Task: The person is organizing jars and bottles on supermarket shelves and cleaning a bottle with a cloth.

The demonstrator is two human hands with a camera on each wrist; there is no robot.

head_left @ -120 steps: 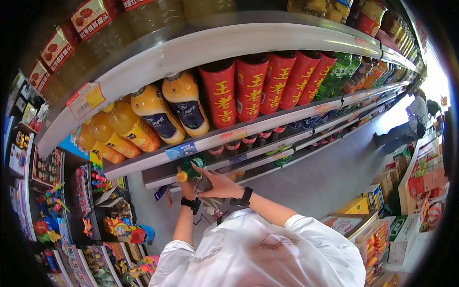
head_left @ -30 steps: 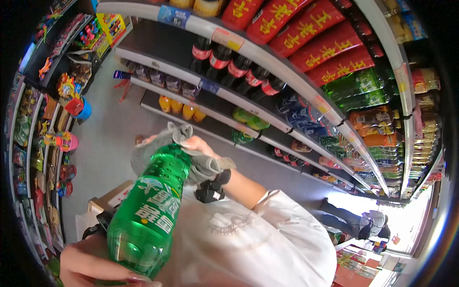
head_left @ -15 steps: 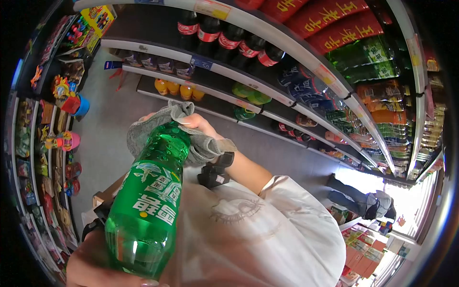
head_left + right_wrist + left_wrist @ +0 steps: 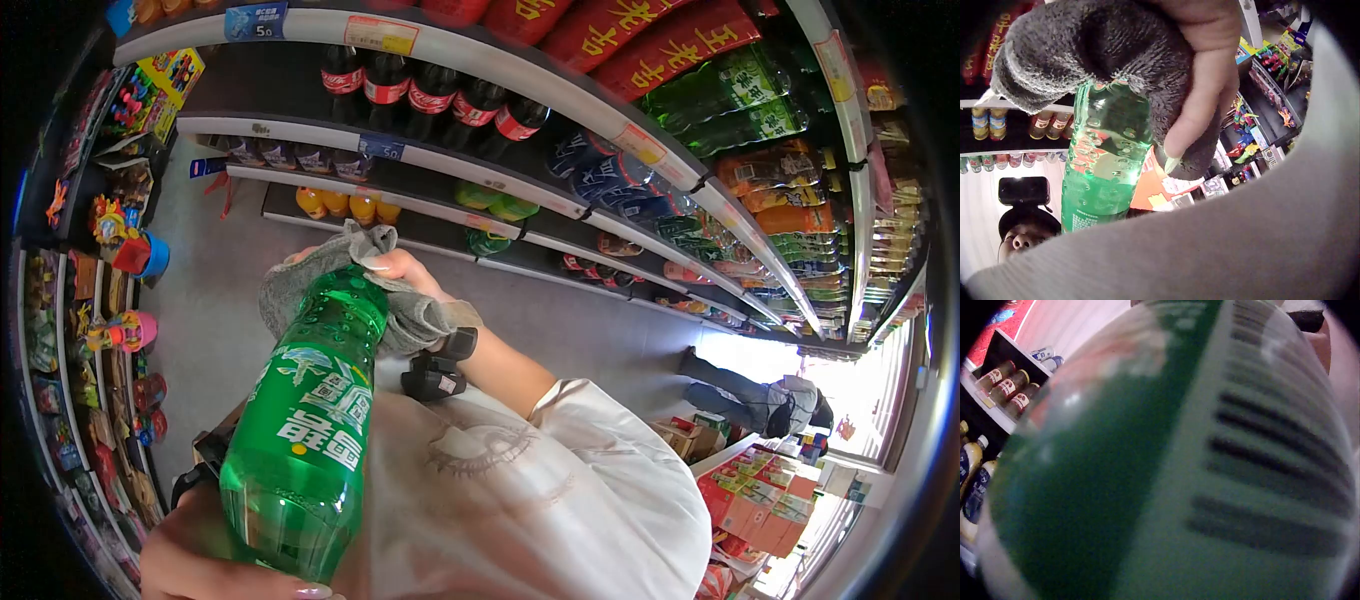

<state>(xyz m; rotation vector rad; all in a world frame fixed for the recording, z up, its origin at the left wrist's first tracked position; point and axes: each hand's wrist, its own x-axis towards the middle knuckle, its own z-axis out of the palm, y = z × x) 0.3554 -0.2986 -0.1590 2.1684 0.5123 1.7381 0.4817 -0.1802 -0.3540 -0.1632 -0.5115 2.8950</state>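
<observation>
A green plastic soda bottle slants close in front of my chest in the head view, its base toward me. My left hand holds it round the base. At the far end my right hand grips a grey cloth wrapped over the bottle's neck, so the cap is hidden. In the right wrist view, the fingers press the bunched cloth round the narrow end of the bottle. The bottle's label with a barcode fills most of the left wrist view.
Ahead run drink shelves with cola bottles and red packs. Toy racks line the left side. A person stands farther off at right, near stacked boxes. Grey floor lies between.
Four seconds ago both hands held the bottle low by the shelf; it is now up close, base toward me, cloth over its neck. Over the last half second the grips look unchanged.
</observation>
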